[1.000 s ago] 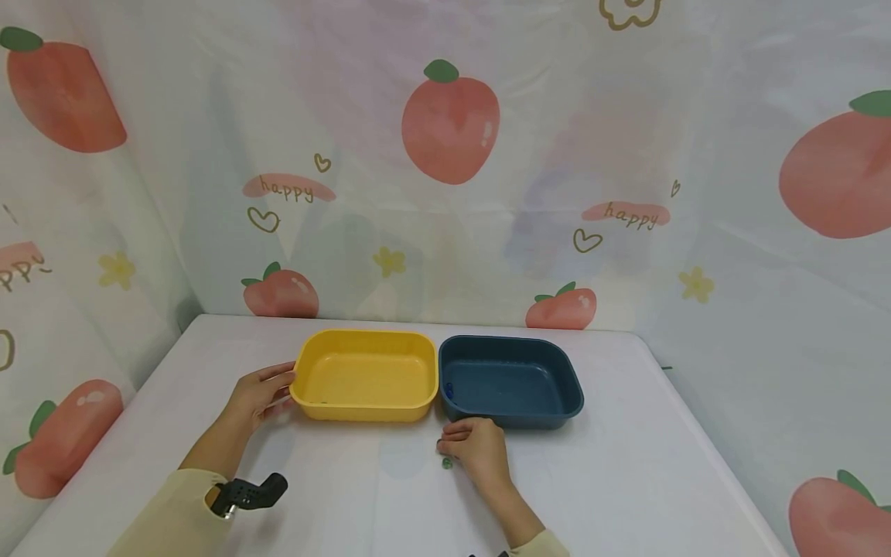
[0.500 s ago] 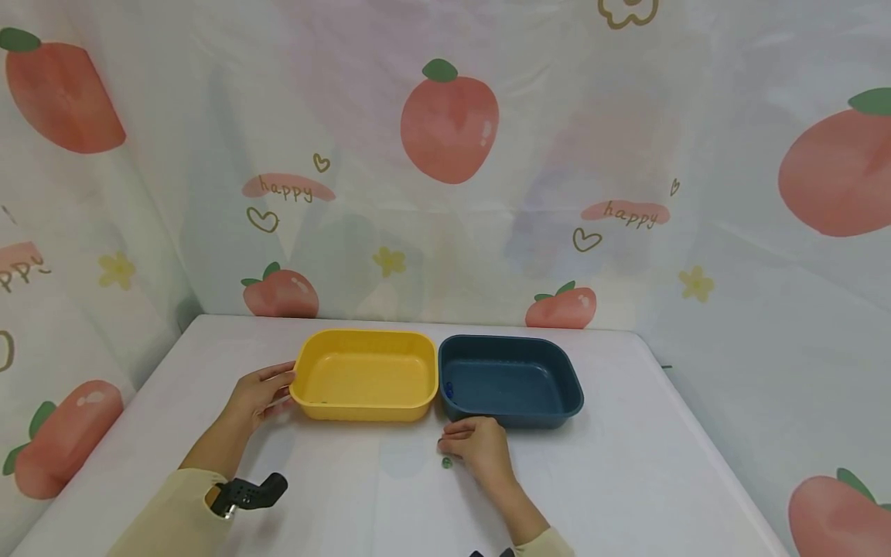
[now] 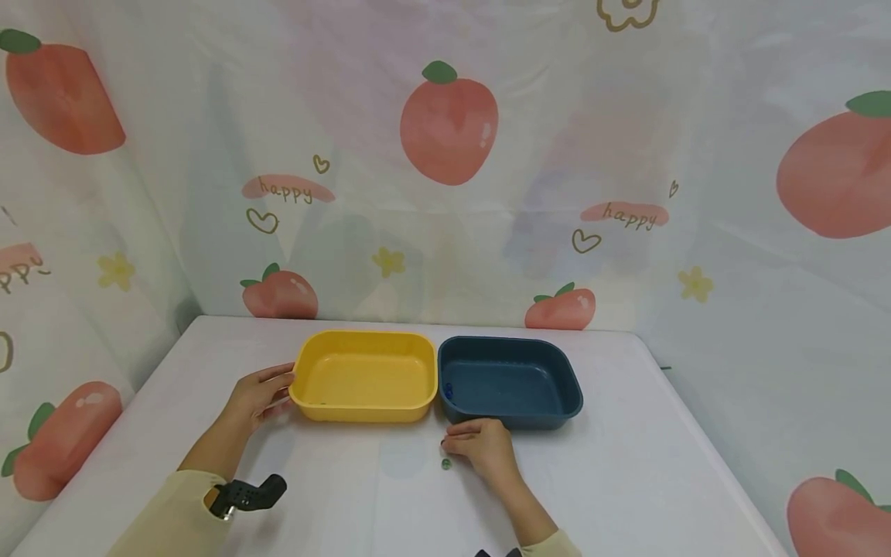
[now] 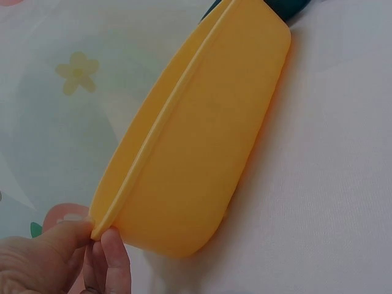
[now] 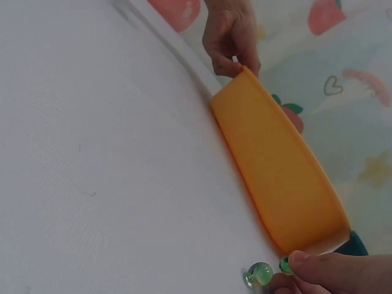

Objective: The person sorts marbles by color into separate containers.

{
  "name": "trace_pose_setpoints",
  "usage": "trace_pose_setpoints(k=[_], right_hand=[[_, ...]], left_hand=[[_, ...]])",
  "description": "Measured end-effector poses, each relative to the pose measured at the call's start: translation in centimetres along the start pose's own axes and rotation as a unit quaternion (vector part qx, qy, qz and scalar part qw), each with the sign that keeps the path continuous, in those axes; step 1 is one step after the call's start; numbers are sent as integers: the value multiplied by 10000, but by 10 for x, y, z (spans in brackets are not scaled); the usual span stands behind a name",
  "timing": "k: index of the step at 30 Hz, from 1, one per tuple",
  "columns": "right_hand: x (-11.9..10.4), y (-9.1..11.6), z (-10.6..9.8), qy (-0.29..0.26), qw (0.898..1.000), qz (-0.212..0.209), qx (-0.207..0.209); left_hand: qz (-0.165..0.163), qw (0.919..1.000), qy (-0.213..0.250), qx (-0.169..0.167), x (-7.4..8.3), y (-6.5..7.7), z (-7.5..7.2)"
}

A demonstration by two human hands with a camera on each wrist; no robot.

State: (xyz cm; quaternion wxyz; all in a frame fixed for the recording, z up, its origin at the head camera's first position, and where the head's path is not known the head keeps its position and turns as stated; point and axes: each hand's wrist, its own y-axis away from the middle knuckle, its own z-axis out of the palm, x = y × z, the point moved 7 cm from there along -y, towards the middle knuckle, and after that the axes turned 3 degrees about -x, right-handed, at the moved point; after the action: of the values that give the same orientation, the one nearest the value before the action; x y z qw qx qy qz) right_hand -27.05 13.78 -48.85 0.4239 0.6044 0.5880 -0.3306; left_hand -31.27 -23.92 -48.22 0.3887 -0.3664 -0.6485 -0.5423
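My left hand [image 3: 254,396] pinches the left rim of a yellow plastic tub [image 3: 362,414]; in the left wrist view the thumb [image 4: 67,237] lies on one side of the rim and fingers on the other. My right hand [image 3: 485,450] is low over the table, just in front of a dark blue tub [image 3: 515,422]. In the right wrist view its thumb and fingers pinch a green glass marble [image 5: 285,264], partly hidden by the thumb. Beside it, a second green marble [image 5: 260,274] rests on the white cloth. Small blue marbles [image 3: 448,391] lie in the dark blue tub's left end.
The two tubs stand side by side, touching or nearly so, on a white-covered table [image 3: 647,464]. A patterned curtain [image 3: 445,255] with printed peaches closes off the back and sides. A black wrist camera mount [image 3: 250,493] sticks out from the left sleeve.
My right hand has shifted very slightly right, away from the marble on the table, with its fingertips still together. The left hand and both tubs have stayed put.
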Motion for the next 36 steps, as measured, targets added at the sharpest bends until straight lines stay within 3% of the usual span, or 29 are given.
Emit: trace_pose_setpoints(k=[9, 36], right_hand=[[-7, 2, 5, -687, 9970, 38, -348], [-32, -8, 4, -537, 9969, 196, -542]], left_hand=[[-29, 10000, -15, 8, -2, -3, -1], [-131, 9999, 37, 22, -1, -2, 0]])
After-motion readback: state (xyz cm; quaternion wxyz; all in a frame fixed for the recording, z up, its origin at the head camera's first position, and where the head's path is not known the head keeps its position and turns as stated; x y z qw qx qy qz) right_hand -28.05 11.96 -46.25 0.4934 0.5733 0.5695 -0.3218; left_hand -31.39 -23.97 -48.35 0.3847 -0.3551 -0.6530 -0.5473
